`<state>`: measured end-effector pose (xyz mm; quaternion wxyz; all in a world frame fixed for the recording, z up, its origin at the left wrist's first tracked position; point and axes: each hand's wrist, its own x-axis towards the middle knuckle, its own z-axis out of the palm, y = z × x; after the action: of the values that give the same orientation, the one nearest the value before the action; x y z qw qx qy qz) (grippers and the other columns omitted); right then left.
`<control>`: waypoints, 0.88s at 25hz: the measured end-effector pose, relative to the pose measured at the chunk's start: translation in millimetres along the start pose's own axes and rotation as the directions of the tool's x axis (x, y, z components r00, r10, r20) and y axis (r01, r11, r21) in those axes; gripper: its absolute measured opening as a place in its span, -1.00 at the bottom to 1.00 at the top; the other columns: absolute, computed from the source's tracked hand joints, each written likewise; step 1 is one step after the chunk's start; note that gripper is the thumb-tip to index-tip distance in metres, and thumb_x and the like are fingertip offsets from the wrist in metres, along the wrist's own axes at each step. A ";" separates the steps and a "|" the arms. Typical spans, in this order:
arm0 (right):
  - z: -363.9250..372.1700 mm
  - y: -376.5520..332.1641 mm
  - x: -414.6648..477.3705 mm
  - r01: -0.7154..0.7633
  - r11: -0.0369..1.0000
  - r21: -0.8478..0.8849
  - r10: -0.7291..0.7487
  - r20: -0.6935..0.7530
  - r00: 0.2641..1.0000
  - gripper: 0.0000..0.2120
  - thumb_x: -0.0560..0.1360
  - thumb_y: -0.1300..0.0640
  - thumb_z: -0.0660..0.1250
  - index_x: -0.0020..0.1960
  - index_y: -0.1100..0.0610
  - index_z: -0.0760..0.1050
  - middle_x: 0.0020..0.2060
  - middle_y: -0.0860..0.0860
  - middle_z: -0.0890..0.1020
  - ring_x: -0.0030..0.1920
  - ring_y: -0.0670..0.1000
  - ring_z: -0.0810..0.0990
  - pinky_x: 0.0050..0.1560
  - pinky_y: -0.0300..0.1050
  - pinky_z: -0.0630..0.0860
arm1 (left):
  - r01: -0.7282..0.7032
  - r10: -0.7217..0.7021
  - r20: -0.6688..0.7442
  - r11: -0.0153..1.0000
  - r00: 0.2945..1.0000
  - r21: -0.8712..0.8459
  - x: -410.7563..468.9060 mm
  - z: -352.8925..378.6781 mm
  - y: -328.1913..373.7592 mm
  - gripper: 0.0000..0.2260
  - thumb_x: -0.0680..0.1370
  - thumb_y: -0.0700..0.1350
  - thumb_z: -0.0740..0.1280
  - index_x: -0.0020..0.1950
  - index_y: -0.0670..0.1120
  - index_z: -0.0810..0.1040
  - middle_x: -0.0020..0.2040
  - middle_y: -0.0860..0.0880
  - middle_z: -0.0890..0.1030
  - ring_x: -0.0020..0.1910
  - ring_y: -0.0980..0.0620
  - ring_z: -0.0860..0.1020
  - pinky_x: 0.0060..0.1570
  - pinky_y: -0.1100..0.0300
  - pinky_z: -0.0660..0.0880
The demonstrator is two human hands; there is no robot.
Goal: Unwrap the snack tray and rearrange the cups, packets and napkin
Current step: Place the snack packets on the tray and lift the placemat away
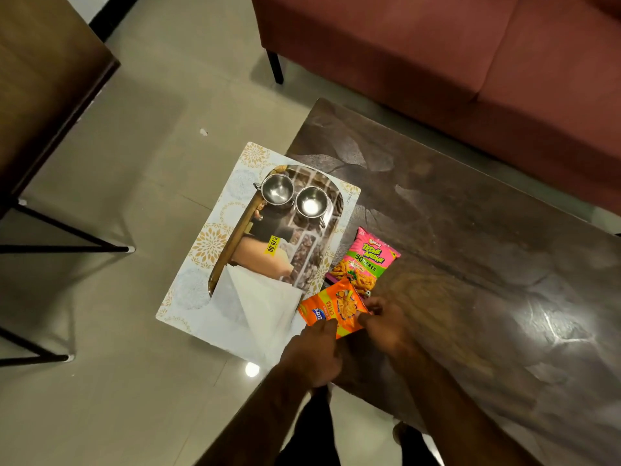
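The fingers (331,326) of both hands pinch the orange snack packet (334,309) just above the bench (470,230), beside the tray (201,290), probably rearranging packets; next it needs a free spot near the pink packet (366,260).

The pink packet (368,260), lying on the table (470,230) just beside the tray (215,250), carried "BINGO!" in small letters at its top, then "TEDHE MEDHE" in green, and under that a green band reading "50% FREE"; the finer print below was too small to make out. The orange packet (334,311), nearer the viewer than the pink one and touching it, showed "EXTRA" along a yellow stripe and part of a blue brand badge that could not be read whole. On the tray a yellow price sticker (273,244) read "79.00". The tray's rim beside the pink packet bore small letters, "KUBER".
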<state>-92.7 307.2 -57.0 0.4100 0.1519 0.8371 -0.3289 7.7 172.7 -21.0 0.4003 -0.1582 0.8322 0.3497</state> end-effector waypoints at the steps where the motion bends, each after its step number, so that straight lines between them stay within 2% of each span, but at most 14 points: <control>1: -0.2 0.1 -2.1 0.000 1.000 0.007 0.000 0.008 1.000 -0.68 0.50 0.35 0.43 -0.21 -0.07 0.63 -0.23 -0.08 0.72 -0.05 0.16 0.74 0.18 0.17 0.67 | -0.004 0.005 0.013 0.999 1.000 -0.040 0.2 2.0 -3.6 -0.45 0.57 -0.02 0.26 0.54 -0.06 0.22 0.47 -0.10 0.37 0.41 -0.15 0.39 0.35 -0.06 0.40; 4: -6.7 -6.0 -15.8 0.039 0.999 0.038 -0.037 -0.054 0.998 -0.61 0.52 0.34 0.35 -0.35 -0.04 0.66 -0.42 -0.12 0.69 -0.22 0.05 0.66 -0.04 -0.01 0.60 | -0.051 0.048 -0.021 0.983 0.999 -0.174 -3.3 1.4 -7.9 -0.44 0.52 0.01 0.26 0.52 0.01 0.26 0.46 -0.07 0.40 0.38 -0.13 0.43 0.32 -0.06 0.44; 6: -19.0 -19.7 -32.2 0.098 0.993 0.060 -0.090 -0.124 0.988 -0.67 0.56 0.24 0.33 -0.35 0.02 0.63 -0.41 -0.07 0.65 -0.27 0.01 0.60 -0.13 -0.07 0.48 | -0.127 0.077 -0.220 0.967 0.973 -0.223 -7.5 -8.1 -4.8 -0.49 0.50 0.00 0.27 0.46 0.02 0.33 0.40 -0.05 0.43 0.34 -0.10 0.47 0.29 -0.02 0.47; 8: -32.1 -38.1 -47.8 0.151 0.976 0.157 -0.125 -0.165 0.978 -0.69 0.55 0.22 0.29 -0.35 0.08 0.59 -0.44 -0.05 0.61 -0.36 -0.07 0.56 -0.23 -0.13 0.47 | -0.197 0.054 -0.492 0.950 0.869 -0.243 -10.8 -27.4 -6.5 -0.50 0.46 -0.01 0.36 0.39 0.00 0.38 0.35 -0.05 0.43 0.32 -0.05 0.45 0.26 0.04 0.48; 9: -38.4 -45.9 -52.5 0.157 0.962 0.222 -0.122 -0.164 0.979 -0.68 0.55 0.27 0.25 -0.36 0.10 0.56 -0.50 -0.07 0.58 -0.44 -0.13 0.53 -0.33 -0.22 0.46 | -0.225 0.048 -0.570 0.943 0.820 -0.244 -11.1 -38.8 -10.0 -0.45 0.43 0.03 0.42 0.38 -0.02 0.38 0.34 -0.05 0.42 0.32 -0.04 0.43 0.25 0.06 0.48; 10: -44.9 -56.9 -58.6 0.157 0.948 0.277 -0.119 -0.151 0.981 -0.67 0.54 0.31 0.23 -0.36 0.11 0.53 -0.56 -0.09 0.55 -0.52 -0.18 0.49 -0.45 -0.31 0.43 | -0.238 0.052 -0.582 0.939 0.812 -0.249 -10.7 -50.6 -14.9 -0.37 0.38 0.09 0.47 0.40 -0.02 0.37 0.36 -0.04 0.41 0.32 -0.02 0.41 0.25 0.06 0.47; 11: -48.6 -66.8 -62.3 0.162 0.933 0.321 -0.129 -0.123 0.984 -0.71 0.50 0.32 0.22 -0.36 0.13 0.49 -0.59 -0.10 0.52 -0.57 -0.20 0.46 -0.53 -0.36 0.39 | -0.248 0.069 -0.525 0.927 0.848 -0.279 -10.3 -61.9 -20.4 -0.29 0.35 0.16 0.49 0.43 0.01 0.35 0.38 -0.02 0.42 0.33 0.00 0.41 0.28 0.06 0.45; 12: -50.3 -77.2 -66.0 0.167 0.918 0.360 -0.146 -0.085 0.986 -0.77 0.45 0.31 0.21 -0.36 0.14 0.46 -0.59 -0.09 0.51 -0.58 -0.18 0.46 -0.55 -0.37 0.37 | -0.240 0.085 -0.395 0.901 0.915 -0.362 -11.1 -73.3 -23.7 -0.27 0.34 0.21 0.51 0.44 0.05 0.35 0.39 0.03 0.45 0.33 0.04 0.44 0.30 0.05 0.45; 13: -49.2 -83.3 -64.4 0.158 0.910 0.384 -0.157 -0.036 0.987 -0.81 0.42 0.30 0.21 -0.34 0.14 0.45 -0.53 -0.07 0.51 -0.53 -0.13 0.47 -0.51 -0.35 0.39 | -0.214 0.112 -0.228 0.843 0.967 -0.494 -13.5 -83.6 -24.3 -0.32 0.37 0.21 0.51 0.42 0.08 0.39 0.36 0.07 0.52 0.30 0.08 0.51 0.29 0.03 0.49; 14: -46.0 -92.0 -65.4 0.140 0.902 0.409 -0.160 0.015 0.987 -0.83 0.44 0.31 0.22 -0.28 0.13 0.48 -0.45 -0.01 0.52 -0.45 -0.06 0.49 -0.43 -0.30 0.43 | -0.166 0.149 -0.078 0.784 0.986 -0.598 -15.4 -90.8 -25.8 -0.43 0.42 0.17 0.51 0.37 0.09 0.45 0.28 0.08 0.60 0.22 0.10 0.59 0.23 0.02 0.54; 15: -41.1 -95.8 -60.8 0.113 0.899 0.422 -0.152 0.061 0.986 -0.81 0.49 0.33 0.24 -0.21 0.10 0.53 -0.36 0.03 0.56 -0.38 -0.02 0.52 -0.34 -0.24 0.49 | -0.132 0.166 -0.010 0.749 0.986 -0.649 -17.0 -96.7 -27.5 -0.55 0.47 0.12 0.48 0.31 0.08 0.50 0.20 0.08 0.66 0.11 0.10 0.65 0.14 0.04 0.59; 18: -29.5 -97.6 -39.3 0.003 0.881 0.474 -0.053 0.091 0.994 -0.80 0.60 0.28 0.32 0.08 0.00 0.58 -0.16 0.02 0.67 -0.22 0.03 0.63 -0.20 -0.10 0.60 | -0.104 0.000 -0.154 0.739 0.988 -0.665 -19.2 -111.7 -45.1 -0.73 0.56 0.04 0.39 0.24 0.05 0.51 0.11 0.01 0.69 -0.11 0.07 0.70 -0.14 0.14 0.64; 20: -28.5 -83.5 -16.1 -0.023 0.893 0.450 0.041 -0.030 0.999 -0.81 0.61 0.21 0.37 0.18 0.02 0.50 -0.18 0.02 0.58 -0.26 0.01 0.56 -0.30 -0.14 0.52 | -0.066 -0.164 -0.244 0.690 0.956 -0.721 -16.4 -123.2 -66.3 -0.72 0.57 0.03 0.38 0.26 0.02 0.50 0.11 -0.04 0.68 -0.14 0.02 0.69 -0.22 0.13 0.62; 22: -27.8 -65.1 2.1 -0.085 0.918 0.388 0.133 -0.097 0.986 -0.83 0.61 0.18 0.37 0.16 0.03 0.44 -0.25 0.05 0.52 -0.34 0.01 0.49 -0.35 -0.18 0.41 | -0.018 -0.279 -0.259 0.649 0.925 -0.761 -12.8 -138.7 -83.7 -0.72 0.58 -0.02 0.38 0.26 -0.04 0.50 0.10 -0.06 0.67 -0.16 0.00 0.66 -0.28 0.16 0.54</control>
<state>-144.4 277.9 -18.5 0.3385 0.2950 0.7705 -0.4525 -15.8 15.2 11.2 0.1672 -0.4297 0.6566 0.5969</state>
